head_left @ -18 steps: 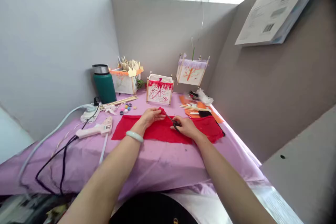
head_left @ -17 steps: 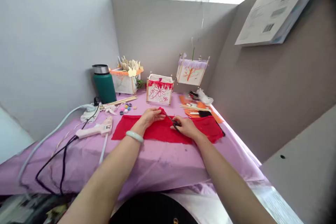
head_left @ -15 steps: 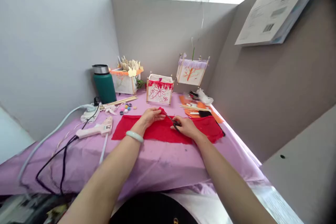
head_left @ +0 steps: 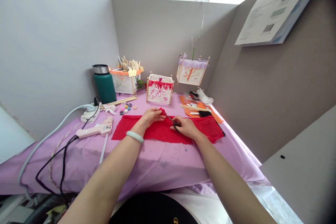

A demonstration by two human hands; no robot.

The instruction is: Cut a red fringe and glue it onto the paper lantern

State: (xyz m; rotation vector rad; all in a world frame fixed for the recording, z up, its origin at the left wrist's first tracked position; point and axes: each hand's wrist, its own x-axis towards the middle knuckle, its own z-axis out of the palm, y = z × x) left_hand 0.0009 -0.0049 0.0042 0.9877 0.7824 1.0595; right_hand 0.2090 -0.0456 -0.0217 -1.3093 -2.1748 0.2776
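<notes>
A long strip of red cloth (head_left: pixel 157 133) lies flat across the purple tablecloth (head_left: pixel 162 168). My left hand (head_left: pixel 151 118), with a pale bangle at the wrist, pinches a raised bit of the cloth's upper edge between thumb and fingers. Black-handled scissors (head_left: pixel 176 124) are in my right hand (head_left: pixel 186 126), their blades pointing up and left to the pinched cloth. Whether the blades are apart is too small to tell. Behind the cloth stands a white box lantern (head_left: pixel 159 92) with red fringe and a red flower drawing.
At the left are a green bottle (head_left: pixel 104 85), a pink glue gun (head_left: pixel 96 131), cables and a power strip. Small colored pieces (head_left: pixel 126 108) lie near wooden sticks. A stick-filled box (head_left: pixel 124 84) stands behind; a purple-fringed lantern (head_left: pixel 191 72) hangs at the right, above orange sheets (head_left: pixel 219 117).
</notes>
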